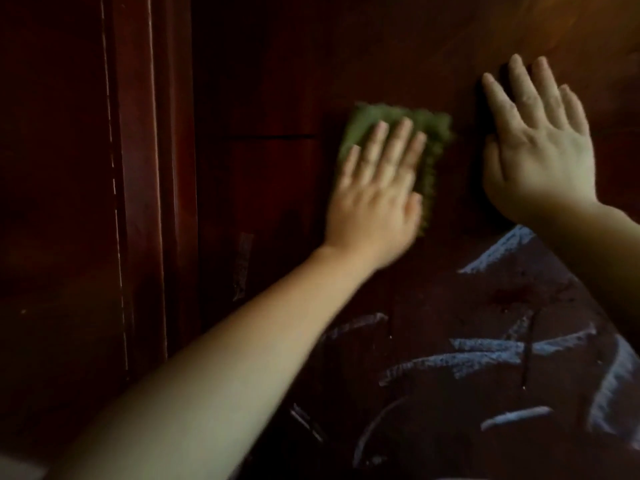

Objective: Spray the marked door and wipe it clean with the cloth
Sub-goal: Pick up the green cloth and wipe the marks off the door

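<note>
A dark reddish-brown wooden door [277, 81] fills the view. White chalk marks [485, 355] streak its lower right part. My left hand [377, 192] lies flat on a folded green cloth [433, 133] and presses it against the door above the marks, fingers spread. My right hand [540, 143] rests flat and bare on the door to the right of the cloth, fingers apart. No spray bottle is in view.
A moulded door frame [145, 168] runs vertically at the left, with a thin pale scratched line along it. A strip of clear tape [242, 265] sticks to the door near the frame. A bright glare sits at the top right.
</note>
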Demonstrator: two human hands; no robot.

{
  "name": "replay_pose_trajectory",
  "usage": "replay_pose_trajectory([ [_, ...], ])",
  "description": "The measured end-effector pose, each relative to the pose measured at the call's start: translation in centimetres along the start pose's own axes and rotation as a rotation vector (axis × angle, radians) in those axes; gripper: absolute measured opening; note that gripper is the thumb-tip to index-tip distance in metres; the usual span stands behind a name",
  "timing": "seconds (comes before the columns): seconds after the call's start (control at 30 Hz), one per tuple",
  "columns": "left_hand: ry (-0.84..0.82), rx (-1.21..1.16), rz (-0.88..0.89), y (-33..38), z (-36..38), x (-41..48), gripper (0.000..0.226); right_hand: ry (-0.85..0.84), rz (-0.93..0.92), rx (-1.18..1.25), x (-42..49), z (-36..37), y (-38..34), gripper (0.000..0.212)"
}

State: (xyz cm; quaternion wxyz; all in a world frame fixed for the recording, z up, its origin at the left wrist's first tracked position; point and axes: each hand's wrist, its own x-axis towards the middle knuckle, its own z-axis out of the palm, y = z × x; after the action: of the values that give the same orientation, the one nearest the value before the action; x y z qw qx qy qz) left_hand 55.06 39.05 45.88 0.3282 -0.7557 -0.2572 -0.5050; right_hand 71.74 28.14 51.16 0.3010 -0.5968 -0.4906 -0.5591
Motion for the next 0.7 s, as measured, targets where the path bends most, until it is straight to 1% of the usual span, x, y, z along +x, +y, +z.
replay_pose_trajectory([
  [0.13, -0.066, 0.046, -0.117, -6.1, -1.0, -1.2, 0.070, -0.076, 0.005, 0.052, -1.1, -1.3, 0.5, 0.063],
  [0.17, -0.079, 0.046, -0.141, -7.4, -1.1, -1.9, 0.070, -0.059, 0.046, 0.084, -2.2, -1.8, 0.6, 0.064],
  [0.27, -0.096, 0.025, -0.199, -9.4, -0.8, -5.8, 0.067, 0.120, 0.226, 0.144, -7.8, -2.8, 0.4, 0.067],
  [0.3, -0.100, 0.023, -0.212, -9.3, -0.5, -7.5, 0.066, 0.142, 0.267, 0.145, -10.2, -2.5, 0.1, 0.068],
  [0.33, -0.101, 0.021, -0.226, -8.9, -0.3, -9.0, 0.066, 0.130, 0.294, 0.137, -12.6, -1.8, -0.3, 0.070],
  [0.4, -0.099, 0.019, -0.262, -7.5, 0.4, -11.4, 0.066, 0.049, 0.343, 0.099, -16.2, 0.1, -1.0, 0.072],
  [0.5, -0.103, 0.008, -0.306, -4.9, 1.3, -13.0, 0.065, -0.007, 0.407, 0.033, -18.7, 2.4, -1.4, 0.071],
  [0.6, -0.110, 0.003, -0.279, -2.1, 1.7, -12.7, 0.067, -0.003, 0.405, 0.010, -18.7, 2.7, -1.4, 0.071],
  [0.7, -0.087, 0.010, -0.209, 2.0, 1.7, -10.6, 0.069, 0.000, 0.384, 0.003, -18.7, 2.6, -1.3, 0.070],
])
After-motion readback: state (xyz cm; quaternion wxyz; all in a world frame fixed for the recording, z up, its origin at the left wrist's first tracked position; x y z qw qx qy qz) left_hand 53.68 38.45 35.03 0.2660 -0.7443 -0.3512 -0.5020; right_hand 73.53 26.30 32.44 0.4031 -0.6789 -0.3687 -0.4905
